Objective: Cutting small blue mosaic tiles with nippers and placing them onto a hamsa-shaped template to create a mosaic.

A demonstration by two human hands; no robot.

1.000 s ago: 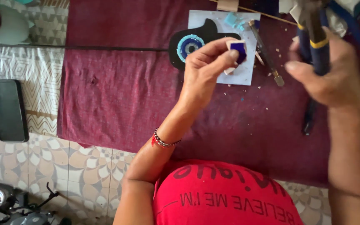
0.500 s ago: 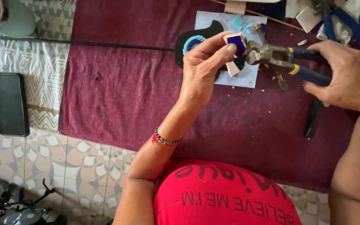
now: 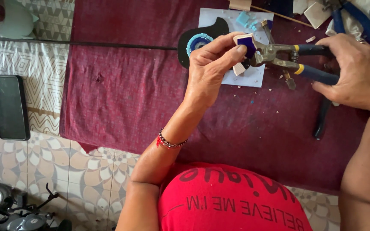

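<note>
My left hand [image 3: 213,68] pinches a small dark blue tile piece [image 3: 246,43] between thumb and fingers, held up over the maroon cloth [image 3: 120,85]. My right hand [image 3: 356,70] grips the blue and yellow handles of metal nippers [image 3: 287,57], whose jaws meet the right edge of the tile piece. Beneath them lies a black board with a round blue mosaic eye [image 3: 198,42], partly on a white sheet [image 3: 253,75] scattered with pale blue chips.
A black phone [image 3: 8,107] lies on a patterned cloth at the left. A second dark-handled tool [image 3: 322,122] rests on the maroon cloth at the right. Tile scraps and a thin stick [image 3: 279,15] sit along the top edge. Patterned floor tiles lie below.
My right hand came down from the upper right with the nippers and brought their jaws onto the tile piece. My left hand stayed in place holding the piece.
</note>
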